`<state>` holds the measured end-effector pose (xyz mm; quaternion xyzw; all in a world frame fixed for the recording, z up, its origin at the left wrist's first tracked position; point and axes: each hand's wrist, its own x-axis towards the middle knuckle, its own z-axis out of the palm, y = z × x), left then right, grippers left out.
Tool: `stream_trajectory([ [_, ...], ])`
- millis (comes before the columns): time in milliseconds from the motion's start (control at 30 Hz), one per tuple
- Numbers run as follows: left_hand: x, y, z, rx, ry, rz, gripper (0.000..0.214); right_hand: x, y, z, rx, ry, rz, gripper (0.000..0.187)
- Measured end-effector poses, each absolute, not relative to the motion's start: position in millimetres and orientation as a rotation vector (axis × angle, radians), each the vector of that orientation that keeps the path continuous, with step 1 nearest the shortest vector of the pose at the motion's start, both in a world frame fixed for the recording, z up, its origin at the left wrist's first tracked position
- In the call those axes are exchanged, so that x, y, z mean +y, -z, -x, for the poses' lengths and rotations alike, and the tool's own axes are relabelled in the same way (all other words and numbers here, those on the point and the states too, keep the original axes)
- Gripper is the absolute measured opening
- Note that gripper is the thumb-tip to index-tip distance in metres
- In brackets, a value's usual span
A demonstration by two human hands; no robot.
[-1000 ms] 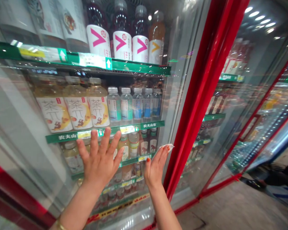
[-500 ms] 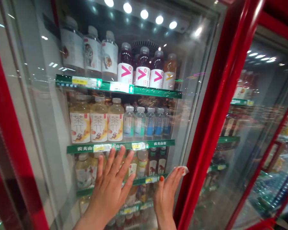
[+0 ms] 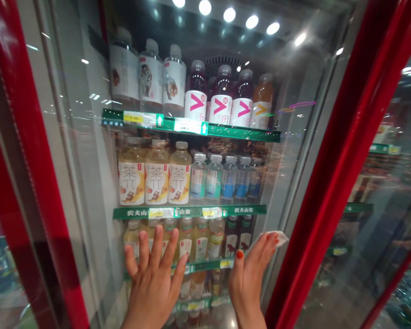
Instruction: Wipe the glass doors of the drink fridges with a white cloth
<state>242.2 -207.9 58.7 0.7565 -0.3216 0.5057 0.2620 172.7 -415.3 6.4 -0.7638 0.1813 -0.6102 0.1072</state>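
Note:
My left hand (image 3: 154, 278) is spread open, palm toward the glass door (image 3: 287, 178) of a drinks fridge, in front of the third row of bottles. Whether its palm touches the glass, I cannot tell. To the right, my right hand (image 3: 249, 283) has a white tissue (image 3: 282, 238) under its outstretched fingers, held toward the glass near the red door frame (image 3: 324, 196). Most of the tissue is hidden behind the fingers. Red polish shows on the right thumbnail.
Behind the glass, green-edged shelves (image 3: 239, 133) hold large clear bottles (image 3: 151, 75), purple drinks (image 3: 221, 103), tea bottles (image 3: 156, 178) and small blue-labelled bottles (image 3: 229, 178). A red frame post (image 3: 30, 151) stands at left. Another glass-fronted fridge (image 3: 380, 183) is at right.
The view has swung left, so the fridge sits farther right. My left hand has moved left and down against the shelves. My right hand stays near the right frame with the tissue.

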Motion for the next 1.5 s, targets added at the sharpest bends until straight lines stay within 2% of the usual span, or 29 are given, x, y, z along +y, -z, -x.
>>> stream_trajectory([
  [100, -209, -59, -241, -0.867, -1.372, -2.054, 0.082, -391, -17, -181, 0.198, 1.791, 2.487, 0.081],
  [200, -208, -58, -241, -0.865, -1.375, -2.060, 0.082, -375, 11, -179, -0.032, 1.817, 2.665, 0.082],
  [300, -206, -58, -242, -0.874, -1.375, -2.076, 0.084, -395, 28, -170, 0.259, 1.861, 2.517, 0.081],
  [400, -207, -57, -242, -0.870, -1.387, -2.080, 0.084, -421, 5, -169, 0.496, 1.814, 2.283, 0.079],
  [533, -209, -54, -243, -0.839, -1.389, -2.088, 0.090, -404, -16, -179, 0.346, 1.796, 2.349, 0.081],
  [633, -209, -52, -244, -0.832, -1.382, -2.086, 0.092, -383, 16, -180, 0.153, 1.796, 2.557, 0.082],
  [767, -208, -53, -243, -0.847, -1.379, -2.090, 0.088, -405, 46, -168, 0.441, 1.845, 2.409, 0.081],
  [867, -209, -55, -242, -0.843, -1.387, -2.076, 0.087, -426, 18, -165, 0.552, 1.761, 2.251, 0.079],
  [967, -211, -57, -241, -0.843, -1.385, -2.068, 0.087, -409, -16, -174, 0.446, 1.788, 2.285, 0.079],
  [1033, -208, -58, -241, -0.862, -1.376, -2.084, 0.087, -383, -18, -179, 0.200, 1.794, 2.478, 0.080],
  [1133, -196, -55, -240, -0.922, -1.371, -2.109, 0.087, -363, 6, -179, -0.160, 1.832, 2.702, 0.082],
  [1233, -175, -40, -237, -0.964, -1.344, -2.085, 0.089, -385, 18, -173, 0.117, 1.900, 2.575, 0.082],
  [1367, -157, -7, -232, -0.752, -1.304, -2.046, 0.086, -403, -27, -181, 0.482, 1.847, 2.272, 0.077],
  [1433, -155, 7, -229, -0.650, -1.250, -2.057, 0.083, -377, -49, -193, 0.359, 1.866, 2.353, 0.079],
  [1500, -153, 17, -229, -0.645, -1.216, -2.079, 0.082, -342, -48, -202, 0.049, 1.873, 2.566, 0.083],
])
